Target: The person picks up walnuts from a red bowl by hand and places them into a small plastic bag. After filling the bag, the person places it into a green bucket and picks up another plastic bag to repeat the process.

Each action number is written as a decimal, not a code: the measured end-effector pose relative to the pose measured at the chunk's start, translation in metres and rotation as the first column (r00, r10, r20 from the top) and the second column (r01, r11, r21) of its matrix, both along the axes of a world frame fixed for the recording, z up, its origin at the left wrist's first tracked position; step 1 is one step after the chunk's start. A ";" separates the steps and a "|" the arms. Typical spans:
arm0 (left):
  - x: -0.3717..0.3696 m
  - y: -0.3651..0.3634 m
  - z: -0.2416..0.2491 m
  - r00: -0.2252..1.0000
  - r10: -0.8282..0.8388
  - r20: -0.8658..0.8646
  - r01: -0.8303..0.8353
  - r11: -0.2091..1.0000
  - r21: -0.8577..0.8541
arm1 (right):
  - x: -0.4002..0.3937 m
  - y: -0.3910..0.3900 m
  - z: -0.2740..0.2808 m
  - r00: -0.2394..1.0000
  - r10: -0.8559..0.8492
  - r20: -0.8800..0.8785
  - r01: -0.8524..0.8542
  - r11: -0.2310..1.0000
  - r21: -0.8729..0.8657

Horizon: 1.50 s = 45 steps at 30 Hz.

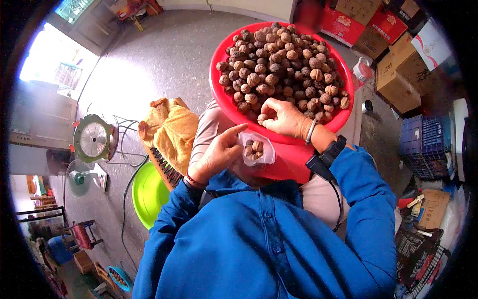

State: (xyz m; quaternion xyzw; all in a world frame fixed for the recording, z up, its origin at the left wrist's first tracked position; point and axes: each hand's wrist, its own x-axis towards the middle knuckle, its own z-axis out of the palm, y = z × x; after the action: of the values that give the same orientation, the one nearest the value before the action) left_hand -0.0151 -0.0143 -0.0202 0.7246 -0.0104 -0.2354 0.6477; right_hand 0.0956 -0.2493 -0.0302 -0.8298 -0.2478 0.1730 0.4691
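A large red basin (216, 82) heaped with brown walnuts (274, 57) stands in front of me. My right hand (286, 118) is over the basin's near rim, thumb and fingers closed on a single walnut (262, 119). My left hand (217, 153) holds the edge of a small clear plastic bag (269, 153), its index finger stretched toward the rim. Several walnuts (254, 148) lie inside the bag, which is open at the top. Under the bag and the basin a red surface (291, 162) shows between my legs.
A yellow cloth (175, 130) lies left of my leg, beside a lime-green basin (148, 194). Fans (93, 139) and cables are on the floor at left. Cardboard boxes (398, 74) and a dark blue crate (423, 144) stand at right.
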 end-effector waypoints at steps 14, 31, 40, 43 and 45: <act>0.002 0.000 -0.004 0.999 -0.019 0.026 0.019 1.000 0.015 | -0.023 -0.008 0.040 0.975 0.205 -0.088 -0.190 0.969 0.155; 0.003 0.002 -0.014 0.998 -0.001 0.061 0.001 1.000 0.000 | 0.020 -0.020 0.013 0.952 -0.233 0.197 0.223 0.972 0.073; 0.003 0.000 -0.007 0.999 -0.009 0.045 0.008 1.000 0.020 | 0.041 -0.021 0.007 0.899 -0.082 0.430 0.141 0.984 -0.107; 0.003 0.001 -0.005 0.999 -0.006 0.039 0.005 1.000 0.014 | 0.043 -0.024 -0.005 0.896 -0.066 0.438 0.150 0.975 -0.161; 0.003 0.001 -0.004 0.999 -0.009 0.034 0.009 1.000 0.010 | 0.042 -0.025 -0.016 0.902 -0.055 0.428 0.144 0.974 -0.177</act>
State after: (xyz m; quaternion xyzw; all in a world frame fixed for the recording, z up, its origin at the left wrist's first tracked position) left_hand -0.0122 -0.0136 -0.0245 0.7317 -0.0236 -0.2260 0.6426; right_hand 0.1373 -0.2746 -0.0457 -0.9029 -0.2809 -0.0096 0.3253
